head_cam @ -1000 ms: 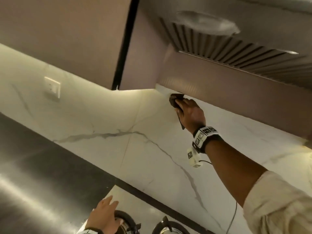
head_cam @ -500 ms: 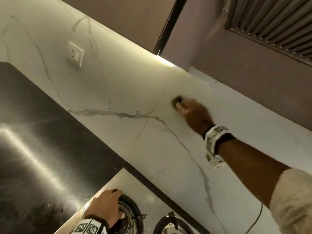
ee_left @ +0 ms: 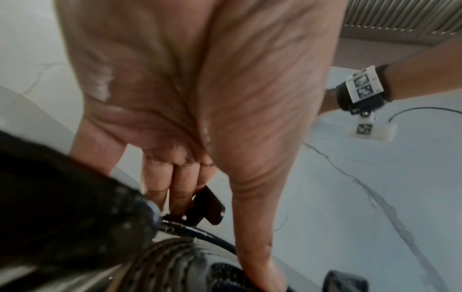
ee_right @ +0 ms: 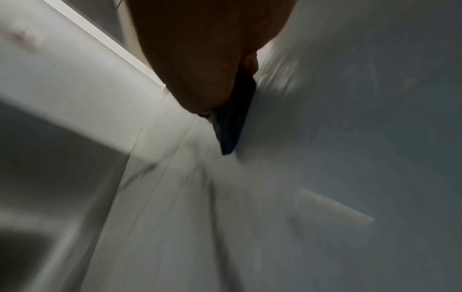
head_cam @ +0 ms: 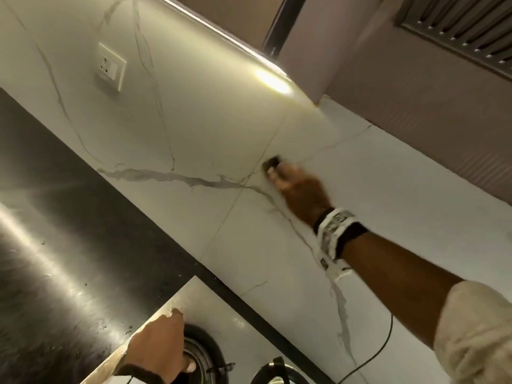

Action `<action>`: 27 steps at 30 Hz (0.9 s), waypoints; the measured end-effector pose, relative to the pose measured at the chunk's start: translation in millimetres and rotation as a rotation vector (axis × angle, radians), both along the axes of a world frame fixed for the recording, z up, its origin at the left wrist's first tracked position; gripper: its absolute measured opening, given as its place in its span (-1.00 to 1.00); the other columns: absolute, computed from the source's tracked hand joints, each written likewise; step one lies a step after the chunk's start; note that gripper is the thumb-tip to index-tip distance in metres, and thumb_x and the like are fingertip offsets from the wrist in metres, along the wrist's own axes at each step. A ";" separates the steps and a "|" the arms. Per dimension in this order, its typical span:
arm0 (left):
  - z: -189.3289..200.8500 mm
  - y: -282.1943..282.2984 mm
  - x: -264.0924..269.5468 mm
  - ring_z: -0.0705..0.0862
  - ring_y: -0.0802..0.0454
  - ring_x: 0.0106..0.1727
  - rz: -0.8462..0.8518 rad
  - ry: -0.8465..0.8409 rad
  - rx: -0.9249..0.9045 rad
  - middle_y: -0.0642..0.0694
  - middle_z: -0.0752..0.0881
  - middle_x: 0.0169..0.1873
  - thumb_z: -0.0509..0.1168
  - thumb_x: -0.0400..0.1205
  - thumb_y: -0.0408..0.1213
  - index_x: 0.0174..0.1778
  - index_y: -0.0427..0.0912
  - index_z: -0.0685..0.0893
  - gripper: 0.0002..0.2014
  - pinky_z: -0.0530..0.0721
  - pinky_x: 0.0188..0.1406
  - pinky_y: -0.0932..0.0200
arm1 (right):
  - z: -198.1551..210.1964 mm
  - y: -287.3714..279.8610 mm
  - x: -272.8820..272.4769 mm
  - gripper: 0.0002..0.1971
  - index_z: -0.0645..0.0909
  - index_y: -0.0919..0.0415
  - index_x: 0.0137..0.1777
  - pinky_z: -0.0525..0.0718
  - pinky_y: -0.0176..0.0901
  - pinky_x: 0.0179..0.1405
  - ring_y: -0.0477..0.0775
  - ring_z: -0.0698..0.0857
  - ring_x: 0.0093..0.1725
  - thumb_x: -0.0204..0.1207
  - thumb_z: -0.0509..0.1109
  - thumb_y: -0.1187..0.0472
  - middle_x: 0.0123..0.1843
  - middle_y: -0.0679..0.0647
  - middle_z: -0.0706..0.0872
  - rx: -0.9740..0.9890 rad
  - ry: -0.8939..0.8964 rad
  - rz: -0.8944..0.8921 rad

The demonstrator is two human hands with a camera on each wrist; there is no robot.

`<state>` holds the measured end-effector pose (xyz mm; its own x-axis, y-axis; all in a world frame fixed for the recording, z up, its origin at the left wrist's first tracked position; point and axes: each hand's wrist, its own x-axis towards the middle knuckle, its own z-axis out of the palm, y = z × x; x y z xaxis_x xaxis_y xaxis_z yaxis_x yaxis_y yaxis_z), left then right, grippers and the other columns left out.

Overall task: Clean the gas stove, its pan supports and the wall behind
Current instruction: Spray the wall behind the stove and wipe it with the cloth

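While the right hand (head_cam: 300, 194) is pressing a small dark scrubbing pad (head_cam: 273, 163) flat against the marble wall (head_cam: 194, 128), the fingers are curling over the pad's back and pinning it just beside the vertical tile joint (head_cam: 241, 195), below the lit cabinet edge and to the right of the wall socket (head_cam: 110, 68). From the right wrist view the pad (ee_right: 233, 126) is showing as a thin dark slab standing edge-on to the tile; it is looking soft and light, so my judgement is that it is best held across its back with fingertips spread, pressure coming from the fingers and not the palm. The polished tile is likely hard and slick, and a wet pad may be skating on it; the socket is close enough to the joint that moisture should be kept away from it. The left hand (head_cam: 158, 350) is lying open, fingers straight, bracing on the gas stove (head_cam: 210, 309) below the joint, with fingertips touching a black pan support (ee_left: 206, 205) at the burner rim. The pan supports are probably rigid, heavy and greasy; I would be lifting them by the outer ring. The worktop (head_cam: 55, 245) is lying to the left of the stove.
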<state>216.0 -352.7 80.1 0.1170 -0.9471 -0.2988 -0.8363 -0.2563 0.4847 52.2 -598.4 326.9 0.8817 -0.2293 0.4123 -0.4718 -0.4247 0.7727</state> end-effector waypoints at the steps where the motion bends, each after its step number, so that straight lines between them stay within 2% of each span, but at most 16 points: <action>1: 0.3 0.7 0.5 0.66 0.05 0.40 -0.004 -0.007 0.000 0.11 0.66 0.35 0.54 0.47 0.24 0.68 0.00 0.28 -0.07 0.63 0.30 0.14 | 22.7 -0.2 2.3 -0.52 0.63 0.26 0.55 0.72 0.10 -0.37 0.41 0.72 0.04 0.63 0.34 0.43 0.33 0.28 0.71 -0.038 -0.132 -0.046; 3: 2.5 1.9 -0.5 0.69 0.04 0.35 -0.008 -0.029 0.017 0.09 0.69 0.31 0.57 0.46 0.24 0.58 0.01 0.38 -0.15 0.65 0.26 0.15 | 64.1 0.3 2.6 -0.45 0.54 0.22 0.65 0.75 0.13 -0.25 0.40 0.67 0.16 0.66 0.36 0.42 0.41 0.29 0.62 -0.049 -0.289 -0.139; 5: 8.4 4.5 -0.7 0.70 0.04 0.34 -0.001 -0.053 0.028 0.09 0.70 0.30 0.57 0.46 0.24 0.53 0.00 0.42 -0.20 0.64 0.25 0.15 | 70.2 -2.3 6.2 -0.42 0.51 0.21 0.67 0.76 0.11 -0.24 0.38 0.65 0.18 0.64 0.35 0.43 0.41 0.28 0.60 -0.073 -0.301 -0.138; 6: 10.6 5.0 -0.7 0.70 0.04 0.33 0.006 -0.067 0.024 0.09 0.70 0.28 0.57 0.46 0.24 0.53 0.00 0.43 -0.20 0.65 0.23 0.15 | 58.3 -3.7 10.7 -0.42 0.52 0.21 0.65 0.76 0.11 -0.29 0.39 0.66 0.15 0.61 0.37 0.45 0.39 0.27 0.61 -0.052 -0.277 -0.103; 8: 11.5 5.4 -1.0 0.71 0.03 0.30 0.017 -0.083 0.011 0.07 0.71 0.25 0.56 0.46 0.24 0.53 -0.01 0.42 -0.19 0.65 0.20 0.14 | 6.8 -10.5 16.0 -0.44 0.61 0.21 0.56 0.75 0.08 -0.41 0.38 0.70 0.07 0.55 0.44 0.48 0.31 0.23 0.64 0.024 -0.187 0.009; 11: 11.3 8.8 -1.2 0.72 0.02 0.28 0.025 -0.081 -0.018 0.05 0.72 0.23 0.56 0.49 0.21 0.51 0.00 0.44 -0.25 0.66 0.18 0.13 | -97.4 -12.0 16.6 -0.53 0.73 0.29 0.44 0.71 0.03 -0.43 0.34 0.75 -0.01 0.56 0.26 0.42 0.29 0.24 0.74 0.160 0.054 0.093; 14: 7.7 12.7 0.0 0.71 0.01 0.31 0.045 -0.056 -0.038 0.05 0.70 0.24 0.56 0.47 0.25 0.47 0.00 0.43 -0.24 0.65 0.20 0.09 | -186.0 -2.3 14.0 -0.58 0.75 0.38 0.28 0.59 0.00 -0.58 0.32 0.71 -0.18 0.66 0.09 0.32 0.21 0.26 0.73 0.401 0.266 0.052; 17: 3.1 12.9 -0.9 0.68 -0.01 0.37 0.067 -0.035 -0.059 0.03 0.68 0.31 0.57 0.48 0.21 0.54 -0.02 0.40 -0.20 0.65 0.36 0.01 | -239.6 -3.2 0.5 -0.61 0.76 0.34 0.16 0.61 -0.01 -0.58 0.27 0.71 -0.16 0.68 0.08 0.27 0.09 0.19 0.70 0.552 0.437 -0.015; 20: 1.7 12.6 -2.0 0.68 -0.03 0.39 0.088 -0.029 -0.046 0.01 0.68 0.33 0.59 0.49 0.16 0.59 -0.04 0.39 -0.17 0.65 0.40 0.00 | -268.4 0.4 -5.4 -0.71 0.74 0.28 0.29 0.75 0.07 -0.33 0.26 0.70 0.06 0.68 0.28 0.27 0.24 0.15 0.65 0.663 0.592 -0.178; 22: 1.2 11.0 -2.7 0.70 -0.04 0.36 0.095 -0.051 -0.052 0.01 0.70 0.30 0.60 0.49 0.14 0.55 -0.04 0.42 -0.21 0.65 0.34 0.01 | -275.3 0.8 -6.8 -0.70 0.75 0.27 0.34 0.75 0.06 -0.27 0.24 0.68 0.08 0.69 0.33 0.24 0.29 0.15 0.64 0.655 0.636 -0.188; 25: 2.9 10.2 -2.9 0.71 -0.04 0.33 0.092 -0.066 -0.040 0.02 0.70 0.27 0.60 0.49 0.15 0.51 -0.06 0.44 -0.24 0.65 0.27 0.01 | -273.1 -0.2 3.2 -0.67 0.70 0.33 0.41 0.69 -0.01 -0.34 0.24 0.68 0.06 0.74 0.32 0.21 0.32 0.22 0.63 0.601 0.655 -0.132; 27: 2.3 10.0 -3.4 0.70 -0.05 0.33 0.090 -0.090 -0.053 0.02 0.70 0.27 0.59 0.48 0.19 0.54 -0.06 0.42 -0.19 0.65 0.24 0.02 | -267.4 -2.7 18.9 -0.69 0.72 0.36 0.34 0.52 -0.07 -0.45 0.23 0.70 -0.03 0.70 0.37 0.22 0.23 0.23 0.67 0.521 0.600 -0.098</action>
<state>212.6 -342.7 82.4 0.2267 -0.9456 -0.2332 -0.8517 -0.3086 0.4234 71.1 -601.1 59.5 0.8852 -0.3495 -0.3071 -0.0923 -0.7789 0.6203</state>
